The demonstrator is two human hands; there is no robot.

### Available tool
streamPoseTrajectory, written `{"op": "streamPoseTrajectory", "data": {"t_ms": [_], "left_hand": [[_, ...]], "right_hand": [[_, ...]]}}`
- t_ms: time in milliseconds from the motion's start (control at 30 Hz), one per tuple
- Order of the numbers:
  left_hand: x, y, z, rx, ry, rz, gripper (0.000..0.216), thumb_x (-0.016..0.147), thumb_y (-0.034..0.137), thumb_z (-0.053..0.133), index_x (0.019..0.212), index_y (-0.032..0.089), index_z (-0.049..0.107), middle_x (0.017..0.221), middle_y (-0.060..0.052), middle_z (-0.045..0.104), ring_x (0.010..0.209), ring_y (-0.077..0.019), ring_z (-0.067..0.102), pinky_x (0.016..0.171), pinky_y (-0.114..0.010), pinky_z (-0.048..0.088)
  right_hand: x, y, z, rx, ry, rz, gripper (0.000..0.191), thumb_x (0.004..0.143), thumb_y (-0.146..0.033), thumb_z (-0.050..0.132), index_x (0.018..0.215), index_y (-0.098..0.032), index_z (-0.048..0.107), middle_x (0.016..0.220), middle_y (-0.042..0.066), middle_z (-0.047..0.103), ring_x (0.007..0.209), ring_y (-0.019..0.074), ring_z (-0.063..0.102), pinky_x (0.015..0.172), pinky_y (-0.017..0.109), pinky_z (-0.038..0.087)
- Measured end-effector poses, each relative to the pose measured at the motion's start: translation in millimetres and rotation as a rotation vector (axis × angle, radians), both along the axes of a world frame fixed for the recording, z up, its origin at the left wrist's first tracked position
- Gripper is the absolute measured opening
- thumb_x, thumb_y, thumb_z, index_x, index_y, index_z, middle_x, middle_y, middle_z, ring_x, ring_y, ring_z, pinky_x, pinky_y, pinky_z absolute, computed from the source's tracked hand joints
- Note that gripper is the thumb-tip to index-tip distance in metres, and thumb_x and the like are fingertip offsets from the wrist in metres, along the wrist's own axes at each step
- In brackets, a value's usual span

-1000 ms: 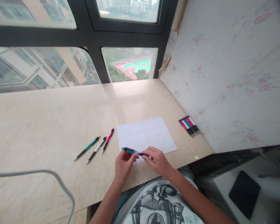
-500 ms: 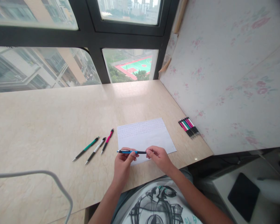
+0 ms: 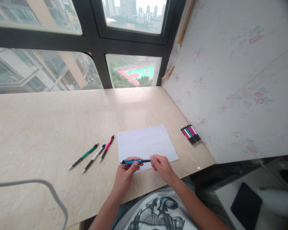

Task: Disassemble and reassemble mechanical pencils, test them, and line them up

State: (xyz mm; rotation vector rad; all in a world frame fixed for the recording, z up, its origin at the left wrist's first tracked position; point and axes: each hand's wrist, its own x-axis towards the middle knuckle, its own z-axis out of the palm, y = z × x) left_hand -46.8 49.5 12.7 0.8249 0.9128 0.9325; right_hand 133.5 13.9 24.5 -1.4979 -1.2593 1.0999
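A blue pen with a black grip is held level above the lower edge of a sheet of paper with lines of handwriting across its top. My left hand is closed round the pen's blue barrel. At the black end, my right hand pinches the pen and its fingers hide the tip. Left of the paper lie a green pen, a white pen and a pink pen, slanted side by side.
Several pens lie in a row by the flowered wall. A grey curved tube or cable crosses the marbled tabletop at lower left. Dark-framed windows stand behind the tabletop.
The view has shifted slightly, so everything on the tabletop sits a little lower and further left. Both hands keep hold of the blue pen, whose barrel appears slightly turned.
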Motion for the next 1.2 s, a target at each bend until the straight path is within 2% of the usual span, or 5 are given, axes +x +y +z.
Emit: {"op": "streamPoseTrajectory", "data": {"t_ms": [233,633,800,1000,1200], "left_hand": [[1,-1,4.5,-0.014,-0.035,-0.005,0.019,0.077,0.029,0.073,0.09,0.016,0.07,0.089,-0.008,0.072,0.077,-0.0181,0.066,0.07,-0.027,0.049],[4,-2,3.9,-0.045,0.022,-0.005,0.03,0.073,0.029,0.077,0.098,0.016,0.067,0.097,-0.01,0.073,0.08,-0.0205,0.069,0.073,-0.03,0.051],[4,-2,3.4,-0.053,0.049,-0.04,0.027,0.075,0.032,0.075,0.094,0.014,0.069,0.084,-0.01,0.074,0.079,-0.0212,0.068,0.073,-0.03,0.05],[5,-1,8.2,-0.093,0.022,0.048,0.028,0.071,0.033,0.078,0.091,0.014,0.07,0.084,-0.009,0.074,0.077,-0.0201,0.067,0.071,-0.029,0.05],[7,-2,10.1,-0.068,0.0,0.053,0.025,0.071,0.031,0.077,0.089,0.015,0.07,0.092,-0.01,0.075,0.075,-0.0189,0.067,0.068,-0.028,0.049]], "right_hand": [[-3,-1,-4.1,-0.079,0.203,-0.046,0.051,0.091,-0.059,0.044,0.064,-0.017,0.055,0.056,-0.001,0.053,0.052,0.0112,0.049,0.051,0.023,0.037],[1,-1,-7.7,-0.064,0.122,-0.033,0.048,0.092,-0.056,0.046,0.066,-0.017,0.058,0.056,-0.001,0.054,0.053,0.0111,0.049,0.053,0.023,0.038],[-1,-2,-5.4,-0.07,0.146,-0.016,0.051,0.09,-0.06,0.047,0.066,-0.016,0.059,0.057,0.0,0.055,0.054,0.0113,0.05,0.054,0.024,0.04],[2,-2,-5.8,-0.079,0.207,-0.058,0.055,0.09,-0.064,0.042,0.069,-0.016,0.06,0.059,0.001,0.057,0.055,0.0121,0.051,0.055,0.025,0.041],[2,-4,-11.2,-0.084,0.244,-0.085,0.053,0.091,-0.062,0.043,0.071,-0.016,0.06,0.059,0.001,0.057,0.055,0.0121,0.051,0.054,0.024,0.041]]}}
